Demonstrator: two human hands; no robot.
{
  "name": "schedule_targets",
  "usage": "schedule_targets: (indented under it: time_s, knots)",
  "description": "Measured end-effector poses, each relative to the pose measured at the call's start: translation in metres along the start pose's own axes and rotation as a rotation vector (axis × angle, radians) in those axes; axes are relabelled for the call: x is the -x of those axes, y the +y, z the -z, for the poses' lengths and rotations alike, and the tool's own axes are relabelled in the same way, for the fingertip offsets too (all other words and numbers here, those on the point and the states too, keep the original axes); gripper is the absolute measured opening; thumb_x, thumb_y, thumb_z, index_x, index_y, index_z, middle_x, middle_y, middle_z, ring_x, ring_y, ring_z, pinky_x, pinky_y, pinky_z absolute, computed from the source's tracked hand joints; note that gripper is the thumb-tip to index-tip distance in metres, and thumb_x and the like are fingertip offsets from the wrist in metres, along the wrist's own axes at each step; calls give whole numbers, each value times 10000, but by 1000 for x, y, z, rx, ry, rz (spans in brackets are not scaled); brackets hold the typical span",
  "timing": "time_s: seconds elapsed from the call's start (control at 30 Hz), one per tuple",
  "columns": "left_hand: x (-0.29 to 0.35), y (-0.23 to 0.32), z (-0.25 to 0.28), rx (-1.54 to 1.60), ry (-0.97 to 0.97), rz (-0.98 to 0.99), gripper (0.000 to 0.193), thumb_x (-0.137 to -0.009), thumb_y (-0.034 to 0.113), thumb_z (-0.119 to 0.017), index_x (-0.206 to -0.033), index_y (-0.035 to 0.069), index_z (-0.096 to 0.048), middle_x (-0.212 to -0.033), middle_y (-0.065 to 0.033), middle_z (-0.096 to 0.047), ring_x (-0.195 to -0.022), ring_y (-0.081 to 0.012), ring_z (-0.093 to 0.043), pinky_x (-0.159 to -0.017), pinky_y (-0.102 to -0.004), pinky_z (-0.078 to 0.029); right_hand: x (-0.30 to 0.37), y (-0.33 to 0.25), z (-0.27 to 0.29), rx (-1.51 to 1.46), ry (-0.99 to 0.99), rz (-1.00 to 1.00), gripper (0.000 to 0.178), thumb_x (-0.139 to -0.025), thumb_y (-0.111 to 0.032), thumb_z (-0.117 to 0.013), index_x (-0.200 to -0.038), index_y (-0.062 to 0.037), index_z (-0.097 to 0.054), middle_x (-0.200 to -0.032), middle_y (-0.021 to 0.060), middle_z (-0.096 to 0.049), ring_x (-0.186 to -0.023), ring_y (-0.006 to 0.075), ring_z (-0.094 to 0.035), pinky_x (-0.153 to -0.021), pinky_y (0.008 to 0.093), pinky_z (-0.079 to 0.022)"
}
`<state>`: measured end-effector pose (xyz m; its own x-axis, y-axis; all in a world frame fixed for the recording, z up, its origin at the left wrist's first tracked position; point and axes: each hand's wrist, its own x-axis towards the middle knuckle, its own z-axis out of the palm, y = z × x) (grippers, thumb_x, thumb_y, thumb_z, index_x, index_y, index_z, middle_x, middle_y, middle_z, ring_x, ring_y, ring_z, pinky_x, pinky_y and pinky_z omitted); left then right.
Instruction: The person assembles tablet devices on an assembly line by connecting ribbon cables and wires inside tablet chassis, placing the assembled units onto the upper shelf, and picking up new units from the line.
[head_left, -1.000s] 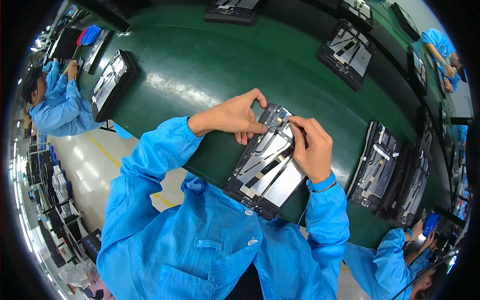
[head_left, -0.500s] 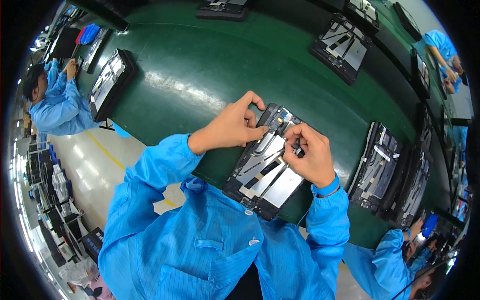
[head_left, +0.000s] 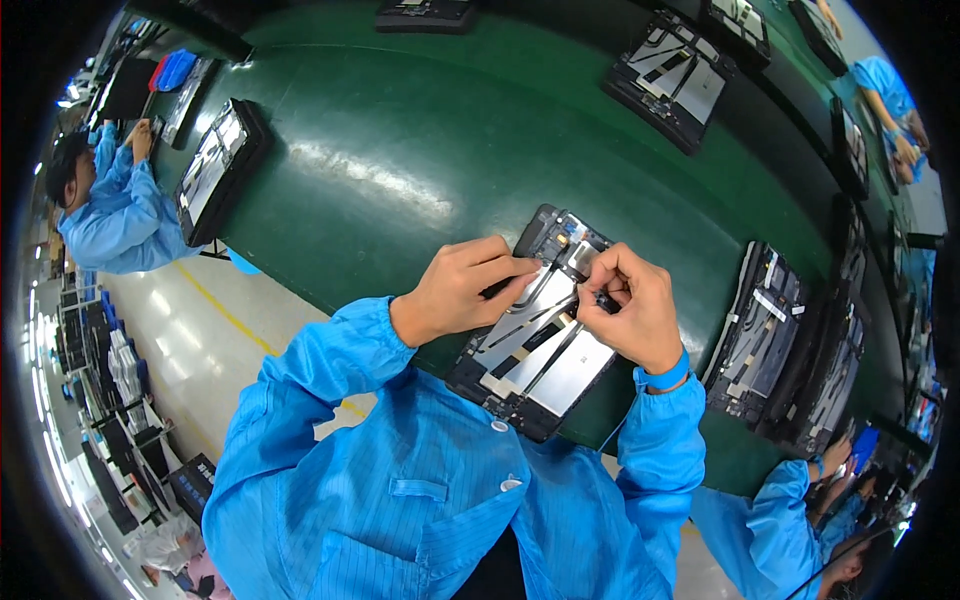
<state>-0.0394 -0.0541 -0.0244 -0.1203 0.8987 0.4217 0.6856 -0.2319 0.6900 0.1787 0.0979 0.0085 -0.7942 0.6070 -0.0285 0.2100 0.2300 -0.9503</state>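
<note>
1. Silver metal plates [head_left: 575,370], smooth and shiny, fill most of the device [head_left: 545,335], as I see from the head view, my only view.
2. The device lies on the green table [head_left: 350,130], in front of the body and between the hands; its long axis goes slantwise, with the far end more to the right.
3. Both hands are at the far half. The left hand [head_left: 455,285] comes from the left edge; the right hand [head_left: 640,310] covers part of the right edge, so I judge it somewhat nearer to the middle.
4. The left hand is half curled, thumb and forefinger close together at the dark far part; I cannot tell if they grip something.
5. The right hand is bent into a pinch and seems to hold a small dark part [head_left: 606,302].
6. Thin, flat black strips [head_left: 553,362] cross the plates. The frame is dark and matt, with rounded corners.
7. Blue sleeves [head_left: 335,345] look wrinkled, of finely striped cloth.
</note>
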Motion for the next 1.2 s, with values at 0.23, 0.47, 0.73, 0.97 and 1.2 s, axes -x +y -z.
schedule_targets:
  time_s: [0.23, 0.47, 0.73, 0.97, 1.2]
  knots:
    - [-3, 13, 8, -113, -92, -23, 332, -921, 211, -805, -1207, 47, -778, -882, -94, -612, -716, -281, -660, -584, -403, -525, 3, 9, 3, 1, 20, 5, 242, -781, 43, -810, -920, -32, -627, -740, -12, -648, -574, 31, -371, -525, 266, -297]
    - [-3, 14, 8, -178, -126, -33, 371, -937, 265, -790, -1237, 49, -747, -912, -106, -610, -775, -305, -671, -592, -421, -530, 6, 0, -7, 68, -85, -3, 211, -767, -35, -809, -899, -58, -646, -742, 20, -681, -582, 129, -593, -556, 307, -461]
    - [-4, 10, 8, -139, -163, -35, 371, -927, 228, -794, -1247, 49, -737, -938, -119, -615, -785, -317, -668, -627, -442, -531, 7, -4, -2, 37, -181, -32, 234, -741, -29, -784, -880, -56, -598, -755, 49, -711, -623, 197, -652, -601, 351, -499]
    - [-10, 15, 9, -147, -194, -34, 332, -923, 147, -778, -1229, 33, -720, -925, -126, -625, -778, -322, -672, -628, -441, -531, 9, -1, -4, 35, -187, -17, 232, -748, -41, -777, -878, -61, -586, -777, 81, -730, -670, 249, -692, -616, 370, -512]
    - [-14, 15, 11, -186, -242, -66, 290, -915, 113, -763, -1190, 31, -718, -894, -122, -629, -766, -319, -671, -624, -441, -541, 21, -6, 1, 43, -15, 16, 199, -809, -2, -775, -918, -49, -616, -785, 64, -673, -630, 190, -606, -582, 338, -460]
